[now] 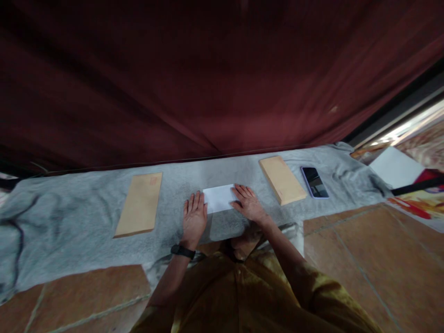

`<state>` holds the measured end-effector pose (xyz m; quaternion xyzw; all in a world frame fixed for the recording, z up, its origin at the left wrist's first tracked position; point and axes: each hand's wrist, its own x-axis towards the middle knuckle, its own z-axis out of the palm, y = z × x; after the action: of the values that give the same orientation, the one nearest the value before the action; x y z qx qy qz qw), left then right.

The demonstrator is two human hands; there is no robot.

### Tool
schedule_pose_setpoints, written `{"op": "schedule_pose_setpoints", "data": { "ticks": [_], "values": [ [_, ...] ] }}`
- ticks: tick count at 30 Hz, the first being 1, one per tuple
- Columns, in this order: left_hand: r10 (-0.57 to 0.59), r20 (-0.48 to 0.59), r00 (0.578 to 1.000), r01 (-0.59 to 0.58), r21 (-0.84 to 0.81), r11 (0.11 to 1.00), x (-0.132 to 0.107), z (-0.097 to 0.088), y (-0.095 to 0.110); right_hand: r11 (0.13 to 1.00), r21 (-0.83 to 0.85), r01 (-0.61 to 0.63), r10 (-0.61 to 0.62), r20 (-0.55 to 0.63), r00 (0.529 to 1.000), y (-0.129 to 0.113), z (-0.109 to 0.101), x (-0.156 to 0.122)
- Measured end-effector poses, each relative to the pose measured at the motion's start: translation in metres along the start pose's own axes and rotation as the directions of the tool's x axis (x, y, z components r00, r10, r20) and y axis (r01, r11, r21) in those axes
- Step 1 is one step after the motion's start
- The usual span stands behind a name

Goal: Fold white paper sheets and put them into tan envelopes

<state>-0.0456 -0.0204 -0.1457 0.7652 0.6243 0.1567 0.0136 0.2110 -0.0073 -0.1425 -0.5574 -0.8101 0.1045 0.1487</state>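
Observation:
A small white sheet of paper (218,199), perhaps folded, lies flat on the grey cloth (180,194) in front of me. My left hand (194,216) rests at its left edge, palm down, fingers stretched forward and open. Over the right end of the paper lies my right hand (248,202), also flat, with its fingers pointing to the left. To the left is a brown envelope (140,203) with a small red mark near its top corner. A thicker stack of brown envelopes (281,179) sits to the right of my right hand.
Beyond the stack lies a phone (314,182) in a pale purple case. A dark red curtain (215,92) hangs along the cloth's far edge. Brown floor tiles (367,259) show on the near side. Papers and a colourful printed sheet (419,206) are at far right.

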Motion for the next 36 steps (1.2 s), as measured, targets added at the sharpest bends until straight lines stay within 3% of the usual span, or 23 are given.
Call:
{"op": "schedule_pose_setpoints", "data": {
  "ticks": [5,10,13,29,36],
  "values": [
    [0.025,-0.027,0.999,-0.025,-0.034,0.999,0.000,-0.003,0.004,1.000,0.017,-0.001,0.001,0.007,1.000,0.000,-0.001,0.000],
    [0.211,0.031,0.977,-0.206,-0.114,0.972,-0.010,-0.007,0.024,1.000,0.026,-0.009,0.009,0.019,1.000,-0.001,-0.002,0.000],
    [0.269,0.086,0.959,-0.258,-0.119,0.959,-0.020,-0.010,0.032,0.999,0.033,-0.013,0.013,0.020,1.000,-0.001,-0.002,0.000],
    [0.164,0.088,0.982,-0.166,0.014,0.986,-0.046,-0.014,0.017,0.999,0.041,-0.021,0.020,0.022,1.000,-0.002,-0.003,0.000],
    [0.268,0.133,0.954,-0.266,-0.033,0.963,-0.041,-0.018,0.039,0.998,0.052,-0.030,0.029,0.017,0.999,-0.001,-0.002,0.000]
  ]
}}
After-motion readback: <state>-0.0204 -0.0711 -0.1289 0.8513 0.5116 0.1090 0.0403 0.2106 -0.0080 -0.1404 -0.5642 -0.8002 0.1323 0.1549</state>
